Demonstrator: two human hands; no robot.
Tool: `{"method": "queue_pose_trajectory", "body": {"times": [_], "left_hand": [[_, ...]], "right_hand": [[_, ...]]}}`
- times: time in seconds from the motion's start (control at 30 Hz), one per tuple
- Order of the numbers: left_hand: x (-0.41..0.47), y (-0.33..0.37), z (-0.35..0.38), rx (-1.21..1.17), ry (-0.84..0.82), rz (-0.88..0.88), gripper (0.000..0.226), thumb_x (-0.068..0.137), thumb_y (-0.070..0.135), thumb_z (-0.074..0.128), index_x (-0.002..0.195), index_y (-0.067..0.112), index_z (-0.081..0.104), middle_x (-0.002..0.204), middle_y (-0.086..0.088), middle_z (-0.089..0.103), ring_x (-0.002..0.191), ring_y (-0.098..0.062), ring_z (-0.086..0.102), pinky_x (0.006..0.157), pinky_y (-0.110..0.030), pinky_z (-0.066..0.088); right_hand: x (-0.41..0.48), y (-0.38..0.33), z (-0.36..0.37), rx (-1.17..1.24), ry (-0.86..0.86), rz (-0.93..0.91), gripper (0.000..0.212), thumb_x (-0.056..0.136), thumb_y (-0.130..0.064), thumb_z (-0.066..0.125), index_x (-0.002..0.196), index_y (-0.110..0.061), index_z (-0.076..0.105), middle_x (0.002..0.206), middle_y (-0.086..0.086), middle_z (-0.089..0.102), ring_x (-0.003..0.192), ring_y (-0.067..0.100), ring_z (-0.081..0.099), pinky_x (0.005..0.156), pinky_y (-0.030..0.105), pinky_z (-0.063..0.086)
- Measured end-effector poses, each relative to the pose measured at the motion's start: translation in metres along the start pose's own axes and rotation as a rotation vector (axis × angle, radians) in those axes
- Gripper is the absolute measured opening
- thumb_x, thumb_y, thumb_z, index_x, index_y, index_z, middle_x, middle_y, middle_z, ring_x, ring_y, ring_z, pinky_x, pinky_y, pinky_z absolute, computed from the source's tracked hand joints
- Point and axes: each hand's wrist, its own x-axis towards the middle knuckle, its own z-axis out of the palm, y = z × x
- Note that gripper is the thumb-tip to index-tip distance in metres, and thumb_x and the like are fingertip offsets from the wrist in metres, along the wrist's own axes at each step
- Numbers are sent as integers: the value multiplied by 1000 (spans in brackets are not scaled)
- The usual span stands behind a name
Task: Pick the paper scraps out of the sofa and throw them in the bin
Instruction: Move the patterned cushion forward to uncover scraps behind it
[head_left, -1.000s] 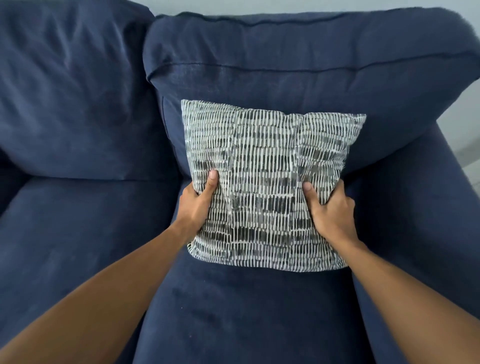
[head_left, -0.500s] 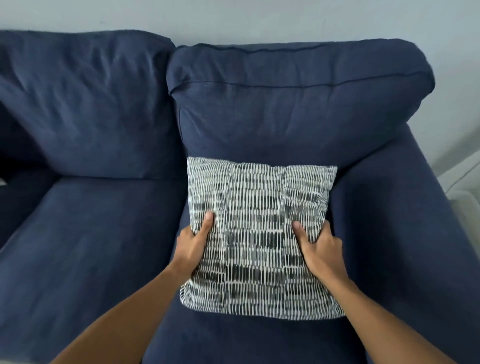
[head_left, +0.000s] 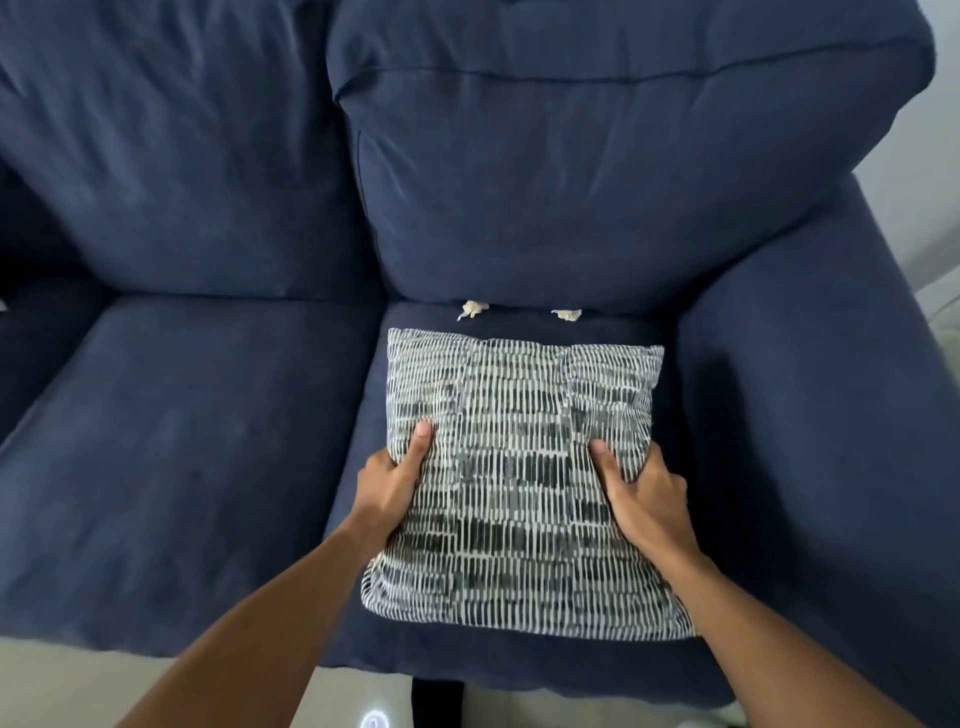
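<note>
We grip the patterned cushion by its two sides on the right seat of the navy sofa: our left hand and right hand each press a thumb onto its face, fingers curled behind the edge (hidden there). Two paper scraps, left scrap and right scrap, lie just beyond the cushion's far edge, at the seat's back crease

I see a patterned throw pillow, grey-white with dark dashes, at 5 o'clock from frame centre. Pale floor runs along 7 o'clock; wall at 3 o'clock.
</note>
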Motion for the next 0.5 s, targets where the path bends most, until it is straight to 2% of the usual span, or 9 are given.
{"method": "queue_pose_trajectory", "body": {"times": [0.07, 0.13, 0.17, 0.2, 0.23, 0.27, 0.33, 0.4, 0.5], "left_hand": [[2, -2, 2, 11, 4, -16, 94, 56, 102, 43, 96, 18, 58, 98, -3, 68, 91, -24, 68, 85, -46, 56], [1, -8, 7, 41, 14, -15, 92, 53, 104, 39, 91, 22, 56, 92, 3, 61, 79, -13, 59, 71, -35, 51], [2, -12, 9, 50, 11, -20, 98, 53, 104, 38, 97, 20, 60, 98, 2, 61, 80, -11, 57, 72, -34, 49], [4, -17, 11, 48, 7, -30, 109, 54, 104, 39, 113, 15, 62, 111, -2, 62, 89, -14, 59, 80, -36, 48], [5, -21, 12, 47, 5, -43, 120, 56, 103, 39, 131, 11, 57, 125, -6, 60, 102, -19, 59, 92, -38, 47], [6, -24, 13, 43, 5, -58, 127, 56, 103, 40, 141, 9, 51, 135, -8, 57, 114, -24, 57, 101, -42, 44], [7, -31, 16, 35, 13, -80, 132, 54, 104, 40, 146, 8, 45, 142, -10, 54, 123, -30, 54, 108, -48, 42], [9, -37, 18, 45, 30, -98, 134, 53, 104, 39, 147, 9, 43, 143, -11, 53, 125, -31, 54, 108, -51, 42], [11, -44, 21, 46, 45, -121, 135, 51, 105, 38, 149, 12, 42, 145, -11, 51, 129, -33, 51, 109, -52, 41]], "right_hand": [[0, 1, 2, -3, -10, 3, 120, 67, -100, 27, 149, -12, 27, 117, 22, 63, 107, 36, 63, 99, 56, 48], [-1, 7, 8, -9, -16, 12, 119, 68, -100, 27, 148, -12, 30, 121, 21, 61, 112, 36, 61, 100, 55, 46], [-2, 11, 11, -12, -18, 18, 117, 68, -100, 27, 145, -12, 33, 122, 20, 60, 113, 37, 60, 99, 55, 46], [-3, 15, 13, -10, -22, 26, 116, 68, -99, 27, 143, -12, 36, 123, 20, 60, 113, 37, 60, 99, 55, 46], [-4, 18, 15, -5, -26, 33, 114, 68, -99, 28, 141, -11, 38, 122, 19, 60, 112, 37, 60, 98, 55, 48], [-4, 21, 17, 1, -28, 33, 112, 69, -99, 29, 139, -11, 40, 119, 18, 61, 110, 36, 61, 97, 54, 49], [-5, 27, 21, 17, -18, 15, 103, 70, -98, 30, 128, -14, 46, 109, 10, 63, 104, 33, 63, 92, 50, 49], [-5, 31, 24, 21, -6, 16, 98, 71, -97, 30, 124, -17, 47, 104, 2, 57, 104, 33, 61, 90, 49, 49], [0, 37, 31, -3, -25, 61, 109, 68, -99, 28, 137, -16, 40, 122, 15, 58, 113, 38, 58, 95, 55, 48]]}}
